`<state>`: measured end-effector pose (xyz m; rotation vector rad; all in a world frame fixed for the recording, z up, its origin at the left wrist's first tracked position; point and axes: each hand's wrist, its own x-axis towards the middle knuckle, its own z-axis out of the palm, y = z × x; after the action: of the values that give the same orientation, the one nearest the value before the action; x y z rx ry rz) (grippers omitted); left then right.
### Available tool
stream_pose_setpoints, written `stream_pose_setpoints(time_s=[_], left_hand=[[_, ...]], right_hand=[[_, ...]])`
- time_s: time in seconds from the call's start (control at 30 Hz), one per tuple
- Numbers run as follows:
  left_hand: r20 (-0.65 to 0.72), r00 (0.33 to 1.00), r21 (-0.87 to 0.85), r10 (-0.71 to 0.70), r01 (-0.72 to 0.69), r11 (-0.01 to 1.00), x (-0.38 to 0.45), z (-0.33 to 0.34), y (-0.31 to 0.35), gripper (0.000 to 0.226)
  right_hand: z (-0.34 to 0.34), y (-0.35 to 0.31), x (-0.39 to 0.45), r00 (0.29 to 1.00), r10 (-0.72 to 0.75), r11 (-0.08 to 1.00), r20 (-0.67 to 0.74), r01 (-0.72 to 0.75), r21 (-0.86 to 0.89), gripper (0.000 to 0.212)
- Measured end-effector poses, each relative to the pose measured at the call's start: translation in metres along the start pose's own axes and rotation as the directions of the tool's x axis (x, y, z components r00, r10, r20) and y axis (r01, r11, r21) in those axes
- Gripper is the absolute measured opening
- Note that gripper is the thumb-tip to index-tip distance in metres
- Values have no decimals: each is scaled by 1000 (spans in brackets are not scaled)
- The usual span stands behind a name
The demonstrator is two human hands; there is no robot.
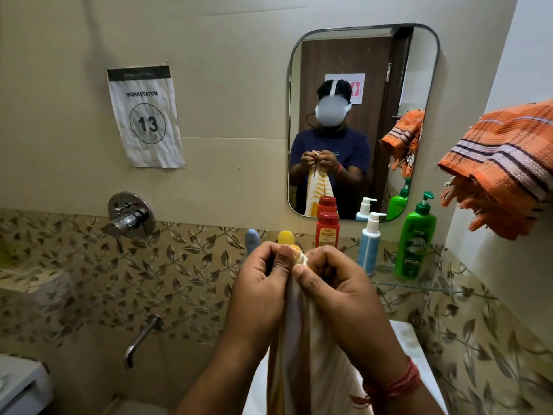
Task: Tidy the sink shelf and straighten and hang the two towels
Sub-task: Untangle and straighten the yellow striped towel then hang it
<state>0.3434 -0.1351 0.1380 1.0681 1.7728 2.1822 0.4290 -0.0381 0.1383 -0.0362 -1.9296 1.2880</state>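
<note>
towel-straightening step: left hand (263, 275) and right hand (330, 280) both pinch the top edge of the yellow striped towel (302, 354) hanging over the sink; next likely spread hands apart, then hang it near the orange towel (502, 163).

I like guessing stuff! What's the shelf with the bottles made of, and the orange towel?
The shelf looks like clear glass: the leafy tiles show through it. The orange towel looks like woven cotton, matte, with stripes and a frayed fringe.
</note>
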Motion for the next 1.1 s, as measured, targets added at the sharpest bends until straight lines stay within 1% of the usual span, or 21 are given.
stream_pose_setpoints(time_s=[0.07, 0.13, 0.2, 0.27, 0.33, 0.43, 0.53, 0.6, 0.63, 0.7, 0.73, 0.8, 0.83, 0.9, 1.0, 1.03, 1.1], left_hand=[[10, 1000, 16, 14, -14, 1000, 1, 0, -3, 25], [15, 999, 21, 37, -37, 999, 0, 1, -2, 22], [30, 998, -10, 48, -48, 999, 0, 1, -2, 18], [50, 997, -45, 59, -57, 997, -1, 1, 0, 21], [71, 994, -43, 89, -86, 995, -2, -1, 0, 24], [95, 988, -27, 123, -121, 992, -1, -4, 4, 19], [111, 977, 49, 183, -189, 981, 4, -8, 5, 9], [135, 969, 85, 209, -222, 971, 6, -11, 6, 11], [137, 966, 87, 219, -232, 969, 8, -12, 6, 11], [96, 969, 64, 226, -233, 970, 12, -16, 5, 5], [59, 973, 44, 221, -224, 974, 13, -17, 5, 3], [-21, 976, 35, 218, -217, 976, 17, -20, 5, 8], [-59, 973, 43, 224, -221, 974, 18, -22, 5, 14], [-128, 965, 36, 231, -228, 973, 23, -28, 4, 18], [-195, 953, 53, 232, -226, 973, 30, -37, 3, 14], [-204, 950, 82, 236, -224, 971, 31, -39, 2, 12], [-232, 942, 130, 243, -218, 967, 32, -41, 3, 10]], right_hand=[[-3, 1, 0, 999, 18, 1000, 32, -19, 23, 31], [-3, 1, 0, 1000, 17, 998, 17, -17, 53, 35], [-2, 1, 0, 1000, 10, 997, -21, -8, 79, 33], [0, 1, 1, 999, 6, 995, -50, -1, 96, 31], [1, 2, 1, 997, 15, 993, -70, -7, 117, 32], [1, 2, 2, 997, 22, 991, -77, -11, 137, 33], [0, 4, 2, 998, 23, 994, -54, -17, 111, 32], [-1, 4, 2, 1000, 23, 996, -18, -21, 83, 33], [-4, 3, 3, 1000, 23, 998, 22, -24, 62, 32], [-12, 2, 4, 982, 66, 998, 179, -65, -15, 31], [-17, 2, 5, 955, 112, 993, 276, -101, -53, 30], [-24, 2, 6, 885, 184, 983, 428, -161, -90, 32], [-27, 3, 5, 867, 193, 981, 459, -162, -107, 37], [-30, 6, 2, 866, 175, 983, 469, -127, -131, 47], [-34, 13, -1, 891, 140, 982, 433, -67, -179, 57], [-35, 15, -1, 893, 137, 978, 429, -53, -203, 58], [-36, 20, -2, 878, 152, 972, 453, -49, -229, 54]])
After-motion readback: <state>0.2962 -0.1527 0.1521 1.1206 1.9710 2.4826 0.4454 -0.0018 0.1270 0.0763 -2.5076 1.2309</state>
